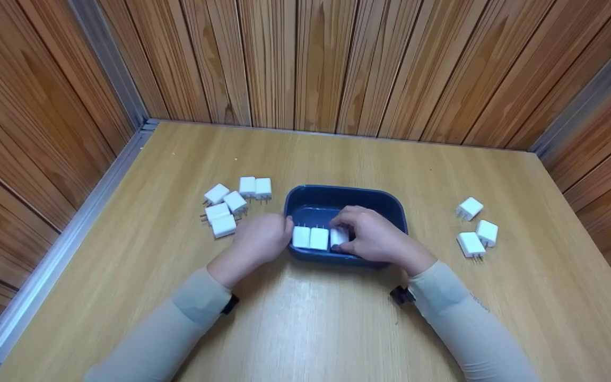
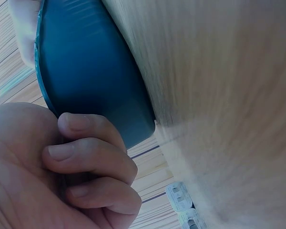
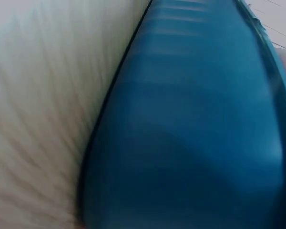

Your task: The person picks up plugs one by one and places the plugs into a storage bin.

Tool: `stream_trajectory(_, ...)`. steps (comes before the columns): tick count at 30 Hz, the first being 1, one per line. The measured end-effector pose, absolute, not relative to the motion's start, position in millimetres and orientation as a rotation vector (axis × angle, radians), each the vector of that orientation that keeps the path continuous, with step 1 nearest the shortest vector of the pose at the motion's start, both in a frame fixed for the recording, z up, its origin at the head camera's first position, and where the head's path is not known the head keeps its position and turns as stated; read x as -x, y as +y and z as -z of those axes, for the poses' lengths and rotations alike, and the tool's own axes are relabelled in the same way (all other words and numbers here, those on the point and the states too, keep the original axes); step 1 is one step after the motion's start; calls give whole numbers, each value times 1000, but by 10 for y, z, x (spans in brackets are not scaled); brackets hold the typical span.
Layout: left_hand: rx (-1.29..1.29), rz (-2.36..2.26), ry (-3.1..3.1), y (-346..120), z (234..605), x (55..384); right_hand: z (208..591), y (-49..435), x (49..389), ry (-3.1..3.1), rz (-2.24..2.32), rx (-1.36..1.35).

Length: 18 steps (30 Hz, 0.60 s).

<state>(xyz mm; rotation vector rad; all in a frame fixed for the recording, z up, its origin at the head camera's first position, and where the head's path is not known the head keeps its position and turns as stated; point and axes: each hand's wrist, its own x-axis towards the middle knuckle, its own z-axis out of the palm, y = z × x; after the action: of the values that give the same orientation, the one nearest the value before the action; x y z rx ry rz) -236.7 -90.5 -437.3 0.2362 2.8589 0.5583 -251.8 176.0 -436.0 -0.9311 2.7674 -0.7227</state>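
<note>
Closest to me, on the near side of the blue tray, two pale sleeves (image 1: 470, 318) reach in over the bench (image 1: 295, 339), a small black piece (image 1: 402, 295) showing at each cuff. The left hand (image 1: 263, 236) has its fingers curled at the tray's left end and grips the rim there. The right hand (image 1: 372, 233) dips over the near rim, thumb and fingers pinching a white plug (image 1: 339, 236) inside the tray (image 1: 345, 190), toward its near wall. Left of that one, still within the tray, two more plugs (image 1: 319, 239) sit side by side along the same wall, prongs facing the tray's far side. Well to the right of the tray lie three loose plugs (image 1: 471, 245), bunched near one another. To its left, just past the left hand, six others (image 1: 217, 213) are scattered in a close cluster, the farthest two side by side. Beyond the tray, wood-plank panelling (image 1: 321, 63) rises behind the bench.
</note>
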Motion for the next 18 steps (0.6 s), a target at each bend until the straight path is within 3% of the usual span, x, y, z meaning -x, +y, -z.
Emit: stream_trajectory(18, -195, -612, 2814, -901, 4374, 2380, 4383, 1771, 2527, 2704, 773, 900)
